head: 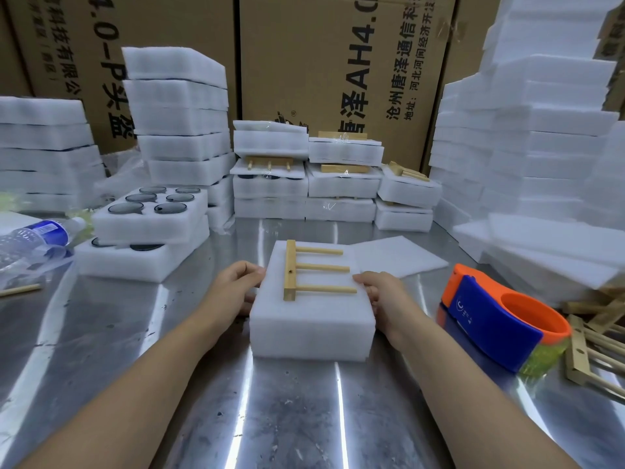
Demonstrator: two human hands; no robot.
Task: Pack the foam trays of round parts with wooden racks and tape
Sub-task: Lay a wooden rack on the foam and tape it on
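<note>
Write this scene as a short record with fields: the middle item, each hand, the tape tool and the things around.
table: shiny metal
middle: foam block with a wooden rack lying flat on top
left hand: grips the block's left side
right hand: grips the block's right side, near the rack's pegs
tape dispenser: orange and blue, right of the block, untouched
open tray: left, dark round parts in its holes

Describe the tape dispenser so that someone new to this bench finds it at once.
Start at the shiny metal table. Right of the foam block at its centre, the one topped by a wooden rack, lies the tape dispenser. It alone is orange and blue, among white foam stacks and pale loose racks.
</note>
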